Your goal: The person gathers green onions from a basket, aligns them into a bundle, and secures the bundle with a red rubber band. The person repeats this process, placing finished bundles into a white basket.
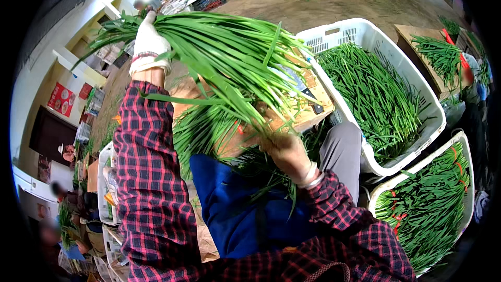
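In a white glove, my left hand (150, 41) is closed round the leafy end of a large bunch of garlic chives (219, 43), raised with its pale stems fanned to the right. My right hand (287, 154) is below the stem ends; its fingers are blurred, and whether it grips any stems is unclear. Beneath the bunch, more chives (203, 129) lie in front of my knees, partly covered. On a wooden board (323, 100) at the right rests a cleaver with a black handle (313, 101), its blade partly hidden by stems.
A white plastic crate (434, 125) of loose chives stands close on my right. Below it, another white crate (467, 207) holds chives bundled with red ties. More crates (103, 188) stand at the left. A co-worker's gloved hand (481, 92) and bundled chives (438, 53) are at the far right.
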{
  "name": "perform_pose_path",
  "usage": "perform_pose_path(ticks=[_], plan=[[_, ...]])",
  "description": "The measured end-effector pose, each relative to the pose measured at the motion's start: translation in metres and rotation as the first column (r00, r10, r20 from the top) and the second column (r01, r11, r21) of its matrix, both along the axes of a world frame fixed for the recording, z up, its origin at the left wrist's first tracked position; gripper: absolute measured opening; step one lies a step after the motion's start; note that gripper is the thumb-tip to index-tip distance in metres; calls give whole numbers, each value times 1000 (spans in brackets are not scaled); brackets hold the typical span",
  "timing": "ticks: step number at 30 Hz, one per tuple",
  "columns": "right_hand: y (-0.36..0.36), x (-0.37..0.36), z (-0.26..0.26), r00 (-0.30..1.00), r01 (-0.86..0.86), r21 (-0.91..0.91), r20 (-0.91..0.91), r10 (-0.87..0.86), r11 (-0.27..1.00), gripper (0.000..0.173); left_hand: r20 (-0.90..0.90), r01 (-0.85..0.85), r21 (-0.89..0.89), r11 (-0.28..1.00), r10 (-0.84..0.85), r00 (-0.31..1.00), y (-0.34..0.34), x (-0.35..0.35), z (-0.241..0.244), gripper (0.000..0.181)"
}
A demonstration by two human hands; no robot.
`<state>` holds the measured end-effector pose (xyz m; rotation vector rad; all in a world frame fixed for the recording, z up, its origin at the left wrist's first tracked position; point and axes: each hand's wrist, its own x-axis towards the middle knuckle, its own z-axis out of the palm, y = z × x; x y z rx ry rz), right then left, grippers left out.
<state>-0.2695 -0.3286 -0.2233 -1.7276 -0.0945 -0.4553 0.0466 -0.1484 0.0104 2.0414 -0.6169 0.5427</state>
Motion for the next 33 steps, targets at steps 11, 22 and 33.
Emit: perform_pose_path(ticks=[11,22,33], plan=[[-40,-56,7,959,284,-432,141,-246,856,26,-320,-30,-747,664,-320,892,21,-45,-33,32],[0,30,42,966,-258,801,198,167,540,26,-241,6,-869,495,-433,868,41,-64,-57,29],[-51,-42,-21,980,46,-132,-185,-70,990,51,-308,-127,-889,439,-373,875,99,-67,-59,31]])
